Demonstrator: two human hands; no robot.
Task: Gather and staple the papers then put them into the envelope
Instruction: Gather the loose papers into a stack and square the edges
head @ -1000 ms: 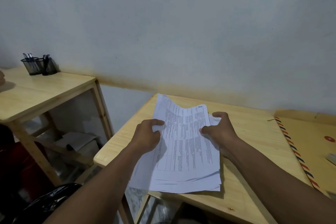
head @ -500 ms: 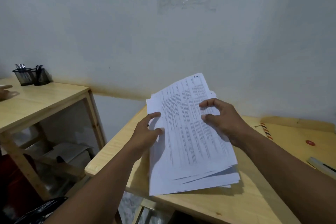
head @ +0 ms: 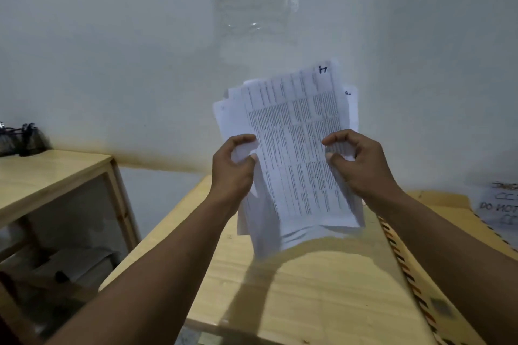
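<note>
A loose stack of printed papers [head: 291, 148] stands nearly upright above the wooden table [head: 308, 302], its sheets uneven at the top and bottom edges. My left hand [head: 232, 168] grips the stack's left edge with curled fingers. My right hand [head: 356, 159] grips the right edge the same way. A yellow envelope [head: 448, 274] with a red, blue and white striped border lies flat on the table at the right, partly under my right forearm. No stapler is in view.
A second wooden table [head: 50, 173] stands at the left with black mesh pen holders [head: 19, 138] at its back. Papers lie on its lower shelf [head: 70, 263]. A handwritten sheet [head: 501, 204] sits at the far right. The white wall is close behind.
The papers lay flat on the table a second ago; both hands have lifted them and tipped them upright. The view has tilted up as well.
</note>
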